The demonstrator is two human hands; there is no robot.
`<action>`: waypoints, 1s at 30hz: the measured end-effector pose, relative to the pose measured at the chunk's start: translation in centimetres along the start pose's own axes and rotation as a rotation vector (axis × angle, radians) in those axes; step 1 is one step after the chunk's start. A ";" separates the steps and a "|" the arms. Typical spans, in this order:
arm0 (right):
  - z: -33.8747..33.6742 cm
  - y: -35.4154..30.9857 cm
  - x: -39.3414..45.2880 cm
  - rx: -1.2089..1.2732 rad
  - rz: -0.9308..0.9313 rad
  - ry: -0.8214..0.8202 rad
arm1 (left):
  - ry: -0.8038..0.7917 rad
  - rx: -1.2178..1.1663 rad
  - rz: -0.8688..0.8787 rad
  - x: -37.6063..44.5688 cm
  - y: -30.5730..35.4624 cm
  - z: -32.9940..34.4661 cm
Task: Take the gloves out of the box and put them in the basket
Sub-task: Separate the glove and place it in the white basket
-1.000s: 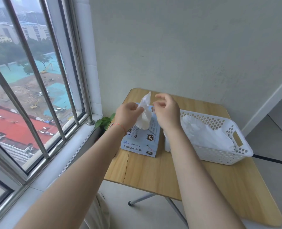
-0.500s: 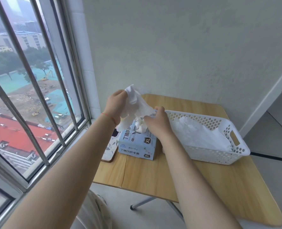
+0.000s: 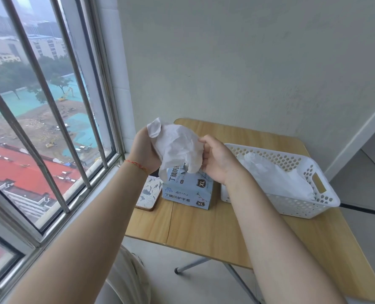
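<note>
A thin, crumpled white glove (image 3: 177, 148) with a matt, wrinkled surface is seen above a printed pale-blue cardboard box (image 3: 187, 190). The basket (image 3: 300, 202) is moulded from smooth white perforated plastic. The counter (image 3: 204, 229) is finished in light wood grain with a dull sheen. The window bars (image 3: 50, 106) are made of brushed metal.

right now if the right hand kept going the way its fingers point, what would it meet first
The right hand points left into the white glove it already pinches; beyond that, probably the left hand, though depth is unclear.
</note>
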State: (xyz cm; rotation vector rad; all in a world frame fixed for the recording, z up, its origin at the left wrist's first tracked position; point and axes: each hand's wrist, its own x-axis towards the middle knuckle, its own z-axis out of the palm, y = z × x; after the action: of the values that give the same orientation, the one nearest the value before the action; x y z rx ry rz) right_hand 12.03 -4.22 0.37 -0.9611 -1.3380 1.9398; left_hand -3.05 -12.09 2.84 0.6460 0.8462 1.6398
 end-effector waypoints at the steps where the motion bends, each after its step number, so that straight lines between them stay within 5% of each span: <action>1: -0.1 -0.1 0.0 0.054 0.001 -0.004 | 0.011 -0.018 -0.008 -0.4 0.1 0.0; 5: -0.5 -0.5 0.3 0.167 -0.068 0.082 | 0.281 0.195 0.015 0.8 -1.1 -3.2; 9: -0.8 -1.3 0.3 -0.049 -0.166 0.156 | 0.518 0.499 0.017 0.8 -1.0 -4.4; 13: 0.4 -2.8 -0.5 -0.312 -0.203 0.010 | 0.291 0.687 0.231 1.0 0.3 -3.0; 19: 1.0 -6.1 -3.1 -0.344 -0.190 -0.336 | -0.235 0.497 0.125 0.4 1.2 0.8; 24: 0.0 -7.3 -4.1 -0.515 -0.324 -0.112 | -0.302 0.639 -0.001 0.1 0.3 0.8; 30: -1.9 -7.3 -3.9 -0.569 -0.318 0.050 | -0.153 0.746 0.007 -0.4 -0.6 0.3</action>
State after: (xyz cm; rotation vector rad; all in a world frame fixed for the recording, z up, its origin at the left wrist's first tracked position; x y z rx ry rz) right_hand 16.30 -4.00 7.71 -0.9626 -1.9313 1.3107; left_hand -2.35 -12.35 2.52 1.2671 1.3478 1.2316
